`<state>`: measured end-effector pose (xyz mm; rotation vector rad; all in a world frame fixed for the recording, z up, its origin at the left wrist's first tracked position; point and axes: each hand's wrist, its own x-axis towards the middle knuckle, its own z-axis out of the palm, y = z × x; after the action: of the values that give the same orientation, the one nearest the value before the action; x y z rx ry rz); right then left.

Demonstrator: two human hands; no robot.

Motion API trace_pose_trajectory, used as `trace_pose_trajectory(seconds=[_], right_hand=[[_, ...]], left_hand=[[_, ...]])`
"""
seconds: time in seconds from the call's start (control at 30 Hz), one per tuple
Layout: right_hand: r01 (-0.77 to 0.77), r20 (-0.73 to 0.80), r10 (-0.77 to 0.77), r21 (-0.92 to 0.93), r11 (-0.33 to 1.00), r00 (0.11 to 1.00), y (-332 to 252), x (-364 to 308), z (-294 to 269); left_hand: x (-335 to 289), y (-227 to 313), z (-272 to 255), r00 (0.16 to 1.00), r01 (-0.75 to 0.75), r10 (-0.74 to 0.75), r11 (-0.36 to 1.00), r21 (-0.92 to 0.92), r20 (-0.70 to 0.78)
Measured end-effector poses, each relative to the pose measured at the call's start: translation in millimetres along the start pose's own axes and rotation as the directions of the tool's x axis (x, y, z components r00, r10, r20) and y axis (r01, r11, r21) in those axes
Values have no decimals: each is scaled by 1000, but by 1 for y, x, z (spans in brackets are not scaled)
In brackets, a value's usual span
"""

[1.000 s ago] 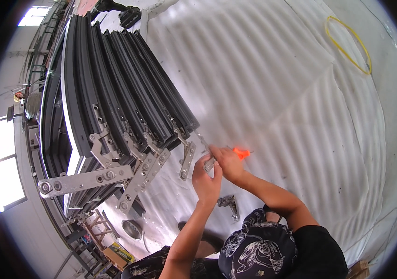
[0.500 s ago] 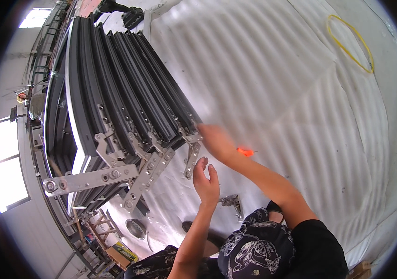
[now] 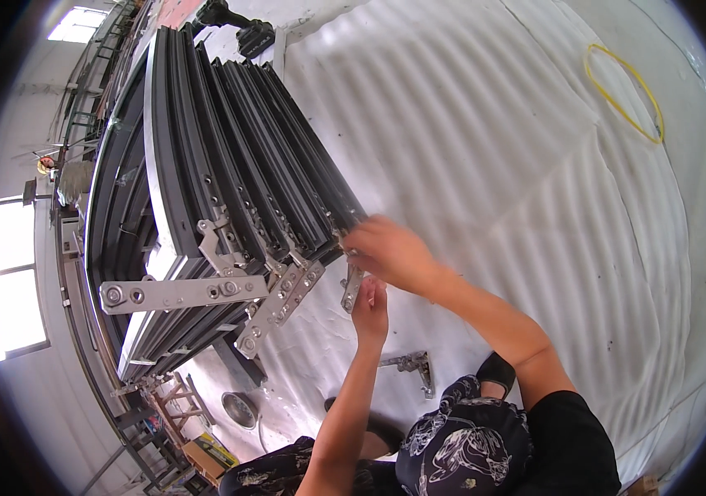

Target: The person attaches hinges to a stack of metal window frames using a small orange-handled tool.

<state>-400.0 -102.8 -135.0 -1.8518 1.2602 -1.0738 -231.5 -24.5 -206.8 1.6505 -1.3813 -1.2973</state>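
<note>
A row of dark grey metal frame profiles [image 3: 262,149] lies side by side, with silver metal hinges at their near ends. At the rightmost profile, my right hand [image 3: 390,252] closes its fingers round the upper part of a hinge [image 3: 351,289], partly covering it. My left hand [image 3: 371,312] is just below, beside the hinge's lower arm, with thumb and fingers curled together; whatever they hold is hidden. To the left, a long flat hinge arm [image 3: 179,293] and a slanting hinge arm [image 3: 279,307] stick out from other profiles.
A loose hinge [image 3: 412,364] lies near my knee on the white wrinkled sheet [image 3: 518,190]. A cordless power tool [image 3: 245,31] rests beyond the profiles, and a yellow loop [image 3: 626,93] lies far right. A round metal bowl [image 3: 240,409] stands lower left, near a cardboard box [image 3: 204,459].
My left hand has risen slightly towards the hinge, its fingers curling from apart to together. My right hand has turned and closed over the hinge. The orange object by my right forearm no longer shows.
</note>
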Motion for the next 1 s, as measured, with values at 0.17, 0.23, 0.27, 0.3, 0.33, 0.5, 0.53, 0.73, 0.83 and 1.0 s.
trace_pose_trajectory(seconds=[0.17, 0.23, 0.27, 0.3, 0.33, 0.5, 0.53, 0.73, 0.83, 1.0], right_hand=[[80, -121, -83, -29, 996, 989, -1, -28, 11], [123, -161, -129, -47, 991, 979, -4, -43, 13], [126, -212, -133, -44, 991, 968, -4, -49, 18], [130, -263, -136, -40, 991, 955, -3, -51, 19], [126, -262, -132, -41, 991, 956, -5, -52, 20], [55, -217, -70, -75, 996, 974, -9, -44, 18], [51, -219, -68, -79, 996, 973, -8, -39, 18], [-7, -163, -1, -51, 999, 987, -1, -4, 11], [8, -192, -15, -37, 999, 981, -1, 11, 10], [28, -112, -29, -13, 1000, 993, 17, 28, 8]], left_hand=[[23, 4, 6, 985, 169, -170, 934, -314, 26], [27, 10, 7, 938, 330, -334, 782, -529, 91], [30, 10, 5, 940, 340, -233, 701, -627, 249], [33, 10, 2, 917, 367, -107, 606, -706, 385], [36, 5, 0, 908, 378, -49, 525, -763, 416], [39, -4, -2, 904, 426, -113, 333, -841, 413], [40, 0, -1, 892, 451, -170, 255, -856, 419], [47, 13, -3, 880, 413, -341, 203, -888, 331], [57, 13, -8, 848, 399, -351, -68, -914, 396], [65, 5, -6, 846, 410, -206, -339, -847, 492]])
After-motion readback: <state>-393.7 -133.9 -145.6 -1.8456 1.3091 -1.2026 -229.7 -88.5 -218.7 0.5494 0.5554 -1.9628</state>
